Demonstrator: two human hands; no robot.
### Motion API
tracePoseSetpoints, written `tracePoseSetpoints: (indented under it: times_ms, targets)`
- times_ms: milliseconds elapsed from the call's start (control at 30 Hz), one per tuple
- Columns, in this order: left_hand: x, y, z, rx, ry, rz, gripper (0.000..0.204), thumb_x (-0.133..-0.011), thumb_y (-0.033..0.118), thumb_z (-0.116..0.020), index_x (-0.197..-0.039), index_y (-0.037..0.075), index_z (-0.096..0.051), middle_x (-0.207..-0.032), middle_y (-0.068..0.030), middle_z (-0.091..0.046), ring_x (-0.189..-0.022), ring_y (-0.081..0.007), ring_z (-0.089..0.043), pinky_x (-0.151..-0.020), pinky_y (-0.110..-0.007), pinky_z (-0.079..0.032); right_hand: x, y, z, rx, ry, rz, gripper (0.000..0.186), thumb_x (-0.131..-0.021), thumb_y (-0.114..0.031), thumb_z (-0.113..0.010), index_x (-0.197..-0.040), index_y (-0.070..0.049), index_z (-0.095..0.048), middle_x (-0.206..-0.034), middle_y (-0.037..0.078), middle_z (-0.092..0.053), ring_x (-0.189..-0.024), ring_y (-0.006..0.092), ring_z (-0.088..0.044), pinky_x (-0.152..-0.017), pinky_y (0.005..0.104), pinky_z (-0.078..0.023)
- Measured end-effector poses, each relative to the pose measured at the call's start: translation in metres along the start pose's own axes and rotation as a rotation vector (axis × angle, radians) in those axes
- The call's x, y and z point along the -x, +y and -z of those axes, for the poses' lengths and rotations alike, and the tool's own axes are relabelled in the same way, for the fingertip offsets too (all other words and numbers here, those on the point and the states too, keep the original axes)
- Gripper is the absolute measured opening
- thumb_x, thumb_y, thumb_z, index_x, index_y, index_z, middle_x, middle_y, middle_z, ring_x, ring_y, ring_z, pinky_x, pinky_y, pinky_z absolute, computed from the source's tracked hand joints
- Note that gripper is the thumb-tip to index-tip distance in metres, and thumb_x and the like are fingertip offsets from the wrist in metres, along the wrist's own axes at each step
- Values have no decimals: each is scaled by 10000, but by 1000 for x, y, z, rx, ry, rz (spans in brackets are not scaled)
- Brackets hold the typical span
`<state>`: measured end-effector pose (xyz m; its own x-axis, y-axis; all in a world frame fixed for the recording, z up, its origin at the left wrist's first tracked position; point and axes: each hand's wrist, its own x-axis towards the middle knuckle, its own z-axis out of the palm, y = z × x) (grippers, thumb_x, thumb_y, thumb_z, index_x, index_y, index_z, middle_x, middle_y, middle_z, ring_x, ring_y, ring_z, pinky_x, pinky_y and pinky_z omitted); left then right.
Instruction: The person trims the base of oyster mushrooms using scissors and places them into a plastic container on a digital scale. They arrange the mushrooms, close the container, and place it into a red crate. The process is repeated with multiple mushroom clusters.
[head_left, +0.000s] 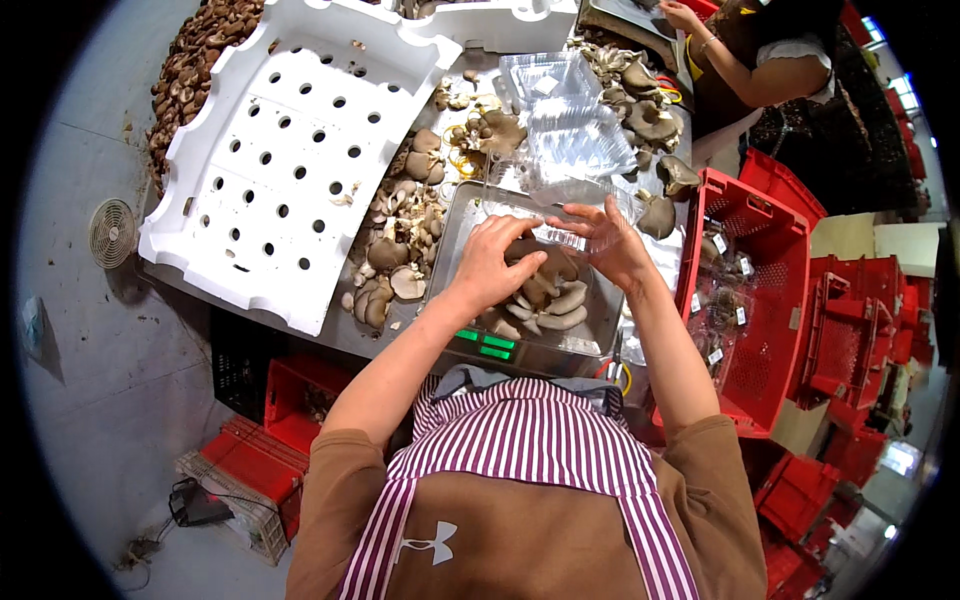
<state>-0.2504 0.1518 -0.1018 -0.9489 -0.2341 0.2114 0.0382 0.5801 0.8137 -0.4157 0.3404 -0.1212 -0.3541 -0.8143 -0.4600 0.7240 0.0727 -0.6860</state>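
Note:
My left hand [492, 262] reaches over oyster mushrooms [556, 304], its thumb and fingers apart against the top of the pile. The mushrooms sit in what looks like a clear plastic box on a metal weighing scale [455, 238] with a green lit display [485, 345]. My right hand [618, 248] grips a see-through plastic lid [570, 229], fingers across it and thumb raised. The lid's edges are hard to make out. Beyond the scale lie stacked clear plastic boxes [575, 135]. Loose oyster mushrooms [388, 254] spread along the scale's left side.
A large white crate with holes [290, 165] rests at left, with a brown mushroom heap [205, 70] behind. At right, a red crate [755, 330] holds packed boxes. Another person's arm [745, 75] shows at far right. More mushrooms [650, 120] lie beyond.

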Motion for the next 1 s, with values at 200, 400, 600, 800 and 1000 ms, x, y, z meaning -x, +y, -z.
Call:
tracePoseSetpoints:
  times_ms: [200,400,600,800,1000]
  targets:
    - [16,0,7,32,-76,-219,224,-782,57,-681,-1005,56,-687,-1032,-85,-665,-1002,-287,-622,-890,-409,-476,2,1,2,-38,18,45,681,-979,-657,-386,-1239,-78,-634,-1328,168,-619,-1284,295,-532,-1110,520,-372]
    - [35,10,16,-64,-124,-336,283,-753,40,-689,-1034,38,-663,-989,-105,-635,-959,-300,-620,-858,-412,-498,5,2,8,-1,11,58,686,-993,-657,-354,-1261,-84,-619,-1318,138,-633,-1264,265,-544,-1088,461,-363]
    - [35,1,9,-110,-154,-368,307,-767,59,-701,-1071,38,-664,-1085,-114,-644,-1044,-310,-618,-919,-426,-490,7,2,5,64,-26,113,685,-991,-651,-376,-1245,-64,-624,-1316,165,-624,-1244,275,-556,-1054,461,-407]
    - [46,15,17,-31,-17,-184,281,-790,80,-715,-1064,32,-674,-1172,-120,-656,-1108,-317,-617,-971,-429,-478,24,-6,-12,305,32,147,652,-1021,-572,-413,-1195,9,-651,-1302,173,-625,-1229,244,-570,-1073,378,-424]
    - [124,0,13,351,374,480,105,-901,10,-618,-1003,-11,-618,-976,-97,-632,-914,-175,-633,-804,-284,-512,32,-3,-21,595,-28,276,460,-1048,-407,-463,-1147,-5,-664,-1314,131,-622,-1241,236,-559,-1086,368,-398]
